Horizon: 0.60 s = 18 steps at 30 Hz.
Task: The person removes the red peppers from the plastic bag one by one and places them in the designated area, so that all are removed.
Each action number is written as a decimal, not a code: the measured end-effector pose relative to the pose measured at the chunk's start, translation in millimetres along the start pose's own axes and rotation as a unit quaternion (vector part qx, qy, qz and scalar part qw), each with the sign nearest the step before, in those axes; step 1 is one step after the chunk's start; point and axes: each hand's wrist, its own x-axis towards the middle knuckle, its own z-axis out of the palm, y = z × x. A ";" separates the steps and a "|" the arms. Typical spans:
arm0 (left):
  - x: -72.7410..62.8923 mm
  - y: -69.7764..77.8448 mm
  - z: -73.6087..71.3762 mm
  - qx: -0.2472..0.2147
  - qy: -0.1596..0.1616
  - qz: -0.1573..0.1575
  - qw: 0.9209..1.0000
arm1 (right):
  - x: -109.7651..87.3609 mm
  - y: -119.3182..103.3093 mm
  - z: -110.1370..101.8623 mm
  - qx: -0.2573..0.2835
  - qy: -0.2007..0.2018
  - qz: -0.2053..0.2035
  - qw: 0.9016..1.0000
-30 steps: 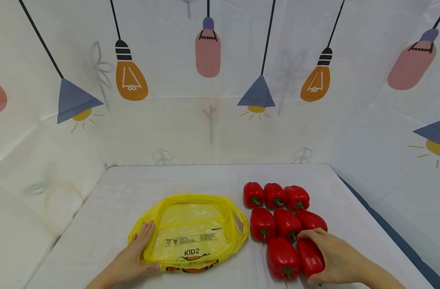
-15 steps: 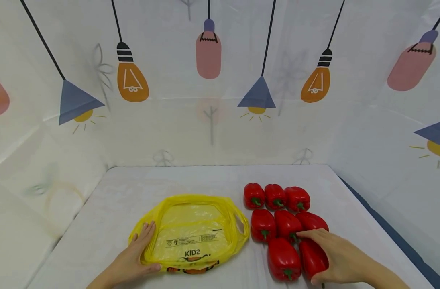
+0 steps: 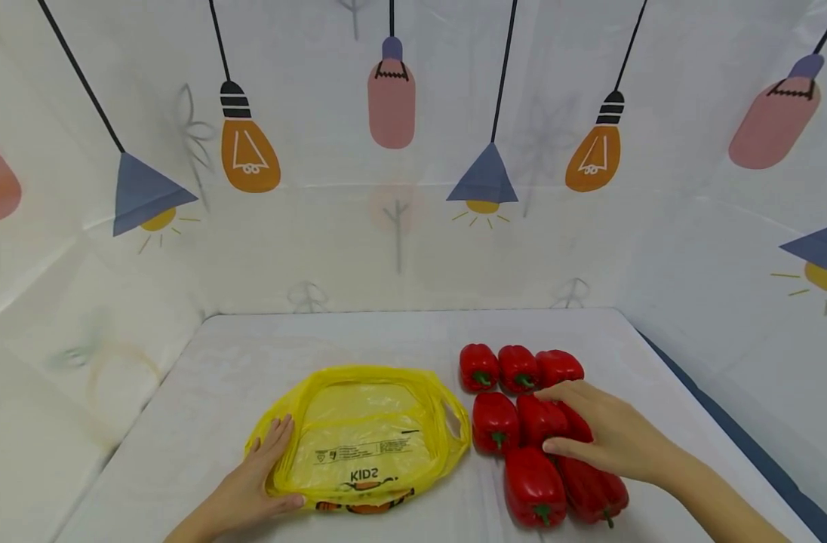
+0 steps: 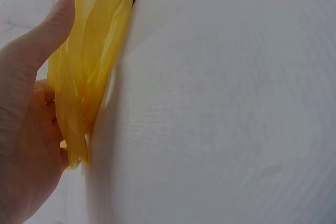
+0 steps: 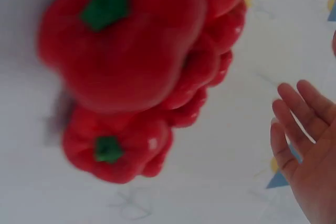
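A yellow plastic bag (image 3: 359, 441) with printing on it lies with its mouth spread on the table. My left hand (image 3: 256, 471) rests along its left side, fingers extended; in the left wrist view the plastic (image 4: 86, 66) covers part of those fingers. To the right of the bag, glossy red bell peppers with green stems stand in close rows. My right hand (image 3: 600, 430) is above them, fingers outstretched, gripping nothing. It partly covers the middle-row right pepper (image 3: 576, 426) and the front right pepper (image 3: 593, 490). The right wrist view shows that hand (image 5: 310, 145) apart from the nearest pepper (image 5: 126, 45).
The front left pepper (image 3: 534, 486) sits beside the front right one. Three peppers form the back row, including the leftmost one (image 3: 479, 368). A white cloth covers the table (image 3: 359, 335). Behind it hangs a pale backdrop (image 3: 305, 241) printed with lamps.
My right hand has let go of the front right pepper and moved up and away over the middle row. That pepper now sits slightly further right. My left hand stays on the bag.
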 end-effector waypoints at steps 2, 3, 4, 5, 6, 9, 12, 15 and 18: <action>-1.0 -0.6 0.2 0.007 0.009 0.013 1.000 | 9.5 -6.2 -1.8 -0.009 0.012 -0.009 1.000; -1.4 -0.9 0.2 0.009 0.013 0.019 1.000 | 14.2 -9.4 -2.7 -0.015 0.017 -0.014 1.000; -1.8 -1.0 0.6 0.010 0.015 0.023 1.000 | 18.4 -12.8 -3.6 -0.022 0.022 -0.020 0.999; -2.1 -1.0 0.8 0.009 0.016 0.026 0.999 | 22.6 -15.8 -4.2 -0.029 0.028 -0.025 0.999; -2.5 -1.0 1.0 0.009 0.017 0.029 0.999 | 26.7 -19.0 -4.5 -0.037 0.031 -0.027 0.998; -3.0 -0.5 1.1 0.012 0.018 0.034 0.999 | 39.5 -28.1 -5.1 -0.061 0.044 -0.034 0.997; -3.0 0.5 0.9 0.018 0.021 0.036 0.999 | 52.9 -35.3 -4.5 -0.085 0.047 -0.033 0.995; -2.7 1.6 0.2 0.016 0.023 0.035 0.999 | 66.9 -39.6 -2.6 -0.095 0.031 -0.029 0.995; -2.3 3.5 -1.5 -0.002 0.013 0.021 1.000 | 80.9 -41.9 0.3 -0.094 0.011 -0.026 0.995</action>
